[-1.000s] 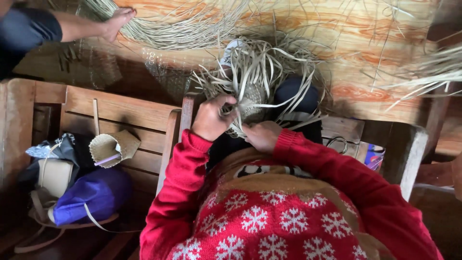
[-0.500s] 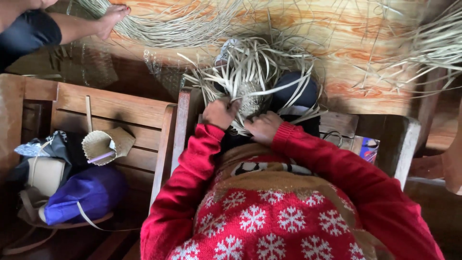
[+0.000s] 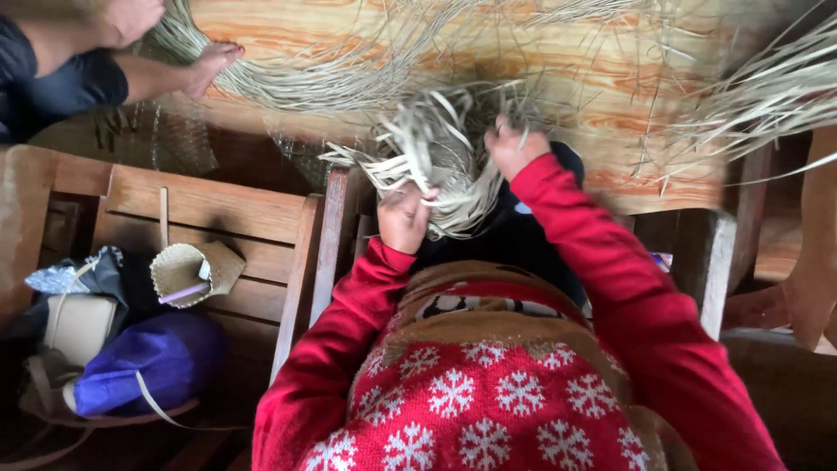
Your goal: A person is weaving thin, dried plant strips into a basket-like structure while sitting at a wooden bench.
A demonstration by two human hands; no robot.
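A half-woven piece of pale straw strips (image 3: 436,153) rests in front of me above my lap, its loose ends fanning out. My left hand (image 3: 405,214) grips the strips at its lower left side. My right hand (image 3: 510,148) is raised at the upper right and pinches strands there. Both arms wear red sleeves, and a red sweater with white snowflakes fills the lower view.
Another person's foot (image 3: 209,65) and leg rest on a wooden table (image 3: 540,52) strewn with long straw. A wooden bench (image 3: 218,209) at left holds a small woven basket (image 3: 179,270), a blue bag (image 3: 148,362) and a beige pouch (image 3: 78,327).
My right hand has lifted up and away from my left hand, pulling strands upward. The woven bundle has shifted and the view has tilted.
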